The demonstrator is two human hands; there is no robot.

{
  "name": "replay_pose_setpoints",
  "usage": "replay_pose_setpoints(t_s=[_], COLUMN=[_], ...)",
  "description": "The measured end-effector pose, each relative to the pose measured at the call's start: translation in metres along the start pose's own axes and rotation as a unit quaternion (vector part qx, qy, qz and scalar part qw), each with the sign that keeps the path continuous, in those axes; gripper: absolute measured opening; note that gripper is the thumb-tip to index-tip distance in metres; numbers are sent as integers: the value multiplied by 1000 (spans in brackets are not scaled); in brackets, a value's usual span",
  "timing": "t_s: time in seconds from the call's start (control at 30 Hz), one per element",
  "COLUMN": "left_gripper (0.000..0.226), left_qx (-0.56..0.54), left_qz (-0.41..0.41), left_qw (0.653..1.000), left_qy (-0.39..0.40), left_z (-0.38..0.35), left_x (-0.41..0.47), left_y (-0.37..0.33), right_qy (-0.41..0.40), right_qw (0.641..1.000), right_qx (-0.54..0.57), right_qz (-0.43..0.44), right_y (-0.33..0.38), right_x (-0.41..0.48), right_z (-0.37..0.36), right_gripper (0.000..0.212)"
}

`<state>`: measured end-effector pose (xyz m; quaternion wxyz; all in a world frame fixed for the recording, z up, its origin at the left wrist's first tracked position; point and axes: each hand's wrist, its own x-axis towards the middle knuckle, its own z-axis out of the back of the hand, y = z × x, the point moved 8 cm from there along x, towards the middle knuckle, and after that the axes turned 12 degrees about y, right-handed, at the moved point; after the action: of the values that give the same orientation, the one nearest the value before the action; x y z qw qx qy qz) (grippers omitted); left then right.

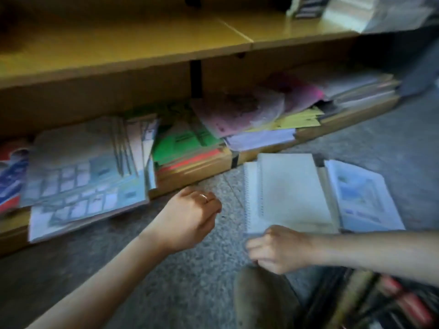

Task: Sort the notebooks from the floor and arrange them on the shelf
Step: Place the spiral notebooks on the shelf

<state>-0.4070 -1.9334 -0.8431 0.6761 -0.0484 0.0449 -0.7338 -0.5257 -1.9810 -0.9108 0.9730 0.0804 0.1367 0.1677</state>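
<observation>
A white spiral notebook (285,193) lies on the speckled floor (202,269), on top of a small stack. My right hand (275,250) pinches its near left corner. My left hand (190,222), fingers curled and holding nothing, hovers over the floor just left of the stack. A blue-and-white notebook (363,198) lies beside the stack on the right. The wooden shelf (194,172) has its bottom level filled with flat piles: grey-blue notebooks (88,176), green and red ones (185,148), pink ones (237,112).
The upper shelf board (142,41) carries wrapped packs (356,10) at the far right. More books with red spines (392,302) sit at the bottom right. A brown blurred object (261,302), possibly my knee, is below my right hand.
</observation>
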Motion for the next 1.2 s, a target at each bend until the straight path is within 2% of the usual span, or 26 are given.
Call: replay_pose_setpoints(t_s=[0.1,0.2,0.23,0.33,0.5,0.6,0.7,0.77,0.83,0.97,1.07,1.1,1.2], left_gripper=[22,27,30,34,35,36,35,34,31,19,18,21,18], left_qx=[-117,-186,-205,-247,-272,-278,-290,-307,-329,-398,-445,-464,-536], left_qz=[20,39,52,93,107,96,100,112,121,151,163,170,177], left_qw=[992,980,975,963,956,955,952,945,937,904,879,868,824], left_qy=[32,60,62,45,32,33,20,7,-6,-32,-50,-50,-55], left_z=[-49,-86,-93,-104,-106,-105,-103,-102,-100,-102,-102,-102,-99], left_x=[13,17,16,10,7,10,11,11,10,5,3,3,5], left_y=[-19,-31,-31,-26,-23,-27,-26,-24,-21,-10,-5,-3,-2], right_qy=[40,-42,-44,38,71,125,159,207,174,152,102,58,-151], right_qw=[997,974,961,913,865,865,863,843,848,860,889,900,924], right_qx=[23,46,45,71,142,39,-97,-168,-231,-250,-192,-170,-92], right_qz=[-63,-216,-270,-401,-476,-484,-470,-467,-443,-419,-402,-398,-340], right_y=[-22,-77,-97,-138,-156,-160,-157,-155,-149,-142,-135,-130,-106], right_x=[-32,-62,-69,-81,-73,-59,-45,-40,-31,-24,-29,-33,-51], right_z=[-26,-15,-17,-37,-63,-58,-55,-62,-57,-46,-38,-29,14], right_gripper=[14,20,29,77,100,106,99,79,44,58,62,58,51])
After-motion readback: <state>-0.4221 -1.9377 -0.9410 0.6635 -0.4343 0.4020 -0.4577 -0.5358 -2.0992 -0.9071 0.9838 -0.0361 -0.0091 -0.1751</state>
